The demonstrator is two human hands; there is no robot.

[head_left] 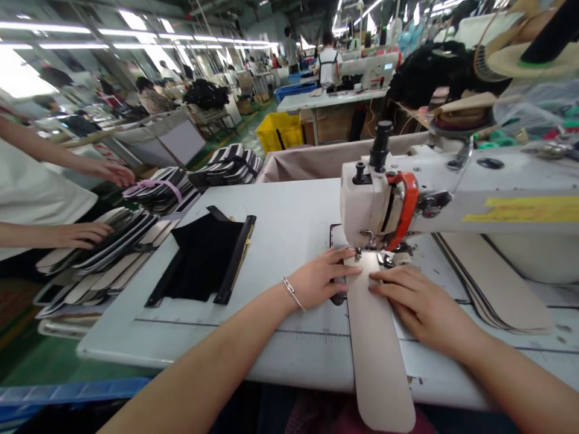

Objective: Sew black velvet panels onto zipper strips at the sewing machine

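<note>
Left hand (322, 278): flat, fingers spread, pressing the left edge of a long beige rounded-end leather strip (377, 349). Right hand (418, 301): flat on the strip's right edge. Strip: under the presser foot of a white industrial sewing machine (384, 199), overhanging the grey table (280, 223). Adjacent: black zippered fabric panel (203, 256).

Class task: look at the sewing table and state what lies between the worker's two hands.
In the head view, the beige strip lies between the left hand and right hand, both flat on its edges.
</note>
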